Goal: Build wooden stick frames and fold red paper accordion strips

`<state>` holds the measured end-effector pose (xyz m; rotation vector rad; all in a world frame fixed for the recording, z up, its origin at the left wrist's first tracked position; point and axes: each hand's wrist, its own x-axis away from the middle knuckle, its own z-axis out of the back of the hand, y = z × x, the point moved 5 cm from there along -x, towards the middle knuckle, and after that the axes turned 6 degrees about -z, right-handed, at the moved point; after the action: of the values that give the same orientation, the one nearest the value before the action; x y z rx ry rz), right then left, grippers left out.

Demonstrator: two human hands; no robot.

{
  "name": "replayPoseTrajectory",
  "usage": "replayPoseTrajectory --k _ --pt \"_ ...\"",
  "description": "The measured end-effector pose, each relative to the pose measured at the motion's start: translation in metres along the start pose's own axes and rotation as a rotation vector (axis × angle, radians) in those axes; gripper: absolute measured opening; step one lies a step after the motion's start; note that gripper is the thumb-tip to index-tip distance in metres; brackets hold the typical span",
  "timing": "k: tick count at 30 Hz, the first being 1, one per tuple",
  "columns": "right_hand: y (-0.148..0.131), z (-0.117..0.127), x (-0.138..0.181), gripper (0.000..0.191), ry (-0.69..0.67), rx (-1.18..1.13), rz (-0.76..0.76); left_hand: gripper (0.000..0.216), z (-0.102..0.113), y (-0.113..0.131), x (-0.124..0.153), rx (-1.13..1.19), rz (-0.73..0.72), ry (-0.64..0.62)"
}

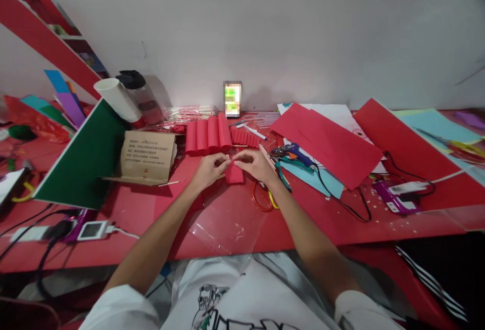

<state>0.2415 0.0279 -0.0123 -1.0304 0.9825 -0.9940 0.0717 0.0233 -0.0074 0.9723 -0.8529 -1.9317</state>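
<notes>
Both of my hands meet over a small piece of red paper (235, 175) near the middle of the red table. My left hand (211, 169) pinches its upper left edge between thumb and fingers. On the other side, my right hand (257, 166) pinches the upper right edge, its fingertips almost touching the left ones. Just behind the hands stand several red paper rolls (208, 135), side by side. Smaller folded red paper pieces (245, 137) lie to their right, with a white pen (255, 132) across them. Red-handled scissors (262, 197) lie partly under my right wrist.
A brown cardboard box (147, 157) and a green board (81, 160) stand at left, near a bottle (140, 95). A lit phone (232, 99) leans on the wall. At right lie a glue gun (299, 153), pliers (282, 174), red sheets (333, 143) and a purple power strip (394, 198).
</notes>
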Motion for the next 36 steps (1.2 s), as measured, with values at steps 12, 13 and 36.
replayPoseTrajectory --k 12,13,36 --pt "-0.003 -0.002 0.004 0.013 -0.024 0.131 -0.023 0.025 -0.005 -0.007 0.002 -0.101 -0.038 -0.146" --pt "-0.003 -0.002 0.003 0.013 -0.026 0.129 -0.023 0.024 -0.004 -0.007 0.002 -0.116 -0.031 -0.13" --pt "-0.002 -0.002 0.002 0.013 -0.037 0.093 0.003 0.022 -0.006 -0.001 0.004 -0.182 -0.039 -0.121"
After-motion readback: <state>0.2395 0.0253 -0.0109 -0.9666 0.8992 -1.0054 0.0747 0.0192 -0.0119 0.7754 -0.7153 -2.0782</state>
